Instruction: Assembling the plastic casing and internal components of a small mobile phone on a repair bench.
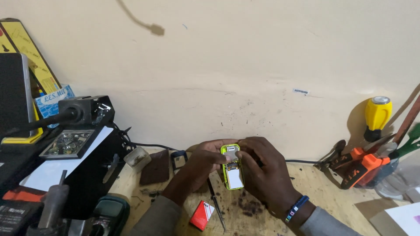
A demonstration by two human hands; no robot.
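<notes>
Against a cream wall, the wooden counter (315,183) is carrying tools. Both hands are holding a small yellow-green phone (232,167) above it: left hand (204,162) gripping its left edge, right hand (262,168) pinching its top. Tweezers (216,204) are lying just below.

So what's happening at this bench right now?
A person holds a small yellow-green phone with its back cover off, gripped between the left hand and the right hand above a wooden workbench. Tweezers and a small red box lie below the hands. Orange-handled tools sit to the right.
</notes>
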